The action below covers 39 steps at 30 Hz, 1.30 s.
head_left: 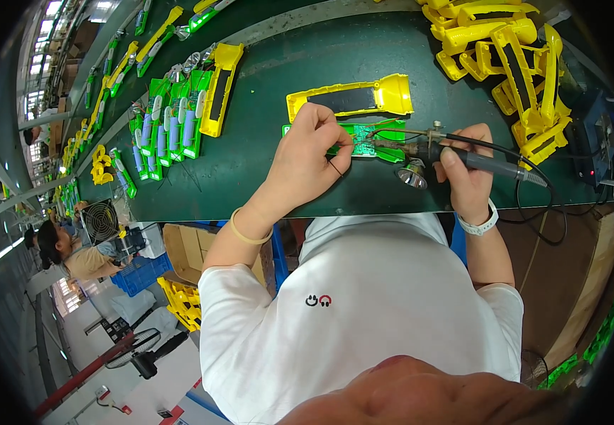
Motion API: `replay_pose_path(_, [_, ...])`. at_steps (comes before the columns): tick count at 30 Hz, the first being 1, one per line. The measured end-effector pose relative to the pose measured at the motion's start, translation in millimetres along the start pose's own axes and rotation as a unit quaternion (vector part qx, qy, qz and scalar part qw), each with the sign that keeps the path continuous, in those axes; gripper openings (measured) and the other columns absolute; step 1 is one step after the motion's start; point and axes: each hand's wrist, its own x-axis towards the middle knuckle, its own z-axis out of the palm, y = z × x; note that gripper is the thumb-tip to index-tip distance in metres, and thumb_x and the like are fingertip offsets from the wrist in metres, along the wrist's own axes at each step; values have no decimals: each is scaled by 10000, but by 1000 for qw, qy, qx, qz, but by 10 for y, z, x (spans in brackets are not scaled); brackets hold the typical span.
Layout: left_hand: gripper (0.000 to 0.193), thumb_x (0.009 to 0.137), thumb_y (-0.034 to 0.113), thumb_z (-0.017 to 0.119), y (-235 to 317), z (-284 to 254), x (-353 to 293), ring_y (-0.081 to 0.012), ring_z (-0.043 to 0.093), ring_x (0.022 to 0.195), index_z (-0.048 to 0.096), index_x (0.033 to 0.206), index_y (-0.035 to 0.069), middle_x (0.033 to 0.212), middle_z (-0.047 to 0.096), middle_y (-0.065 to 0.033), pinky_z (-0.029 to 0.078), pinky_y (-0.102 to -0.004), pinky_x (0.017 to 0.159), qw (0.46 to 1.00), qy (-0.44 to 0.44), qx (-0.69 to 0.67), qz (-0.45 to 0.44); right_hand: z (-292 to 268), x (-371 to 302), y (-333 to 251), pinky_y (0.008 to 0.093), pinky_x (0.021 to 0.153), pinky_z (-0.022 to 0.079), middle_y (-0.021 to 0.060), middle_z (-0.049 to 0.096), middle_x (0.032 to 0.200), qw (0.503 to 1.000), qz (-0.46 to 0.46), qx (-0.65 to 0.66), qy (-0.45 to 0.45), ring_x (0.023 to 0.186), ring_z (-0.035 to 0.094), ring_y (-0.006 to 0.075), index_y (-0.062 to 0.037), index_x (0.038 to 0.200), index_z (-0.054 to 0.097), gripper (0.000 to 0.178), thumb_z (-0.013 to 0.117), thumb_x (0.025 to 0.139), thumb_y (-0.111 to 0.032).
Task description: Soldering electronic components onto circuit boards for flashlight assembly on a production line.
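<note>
My right hand [471, 180] grips a soldering iron [492, 165] by its dark handle. The iron points left, its tip end over a green circuit board [363, 136] set in a green plastic housing. My left hand [308, 156] is closed in a pinch over the left part of this board, and a thin dark wire [336, 168] shows at its fingertips. Just below the board's right end lies a silver reflector cup [412, 176]. Behind the board rests a yellow shell half [349, 97] with a dark inner strip. Whether the iron's tip touches the board I cannot tell.
Green housings with purple-blue cylindrical cells [173, 131] sit in a group at left, beside a yellow shell [221, 91]. Yellow shells [487, 42] pile up at far right. The iron's black cord [549, 202] loops over the table edge. A co-worker [83, 261] is at far left.
</note>
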Motion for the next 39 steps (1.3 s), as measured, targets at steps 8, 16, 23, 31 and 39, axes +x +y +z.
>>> replay_pose_path(8, [147,648,13,690,3,-16,3,-220,505,794,598,758,45,830,483,-73,455,-304,656,1000,-12,1,-1,26,14,-42,213,484,379,63,516,763,998,-17,33,44,541,445,82,-58,957,376,269,614,844,-115])
replay_pose_path(16, [259,668,129,752,124,-392,-193,-278,529,812,597,864,58,867,531,-105,447,-360,696,975,-1,222,-4,-3,28,-45,222,493,405,70,520,786,997,-18,47,57,562,473,94,-60,958,380,289,633,842,-140])
replay_pose_path(23, [183,697,23,697,22,-147,-104,-228,559,747,672,873,64,743,550,-68,463,-319,634,993,24,15,114,-25,-28,-95,216,495,408,67,520,782,998,-19,43,48,553,475,92,-63,959,377,282,625,843,-130])
replay_pose_path(31, [236,626,10,686,-105,3,-31,-220,566,732,671,855,64,753,555,-60,475,-311,612,975,47,65,209,-79,-13,-30,194,473,388,59,520,756,999,-18,19,27,544,459,68,-60,952,375,254,601,841,-89])
replay_pose_path(39, [262,596,-4,689,-57,-18,18,-201,579,726,674,844,77,742,557,-39,483,-303,601,969,10,120,214,-87,21,30,182,499,370,28,505,745,1000,-23,-7,-16,576,445,45,-56,933,386,245,607,829,-59])
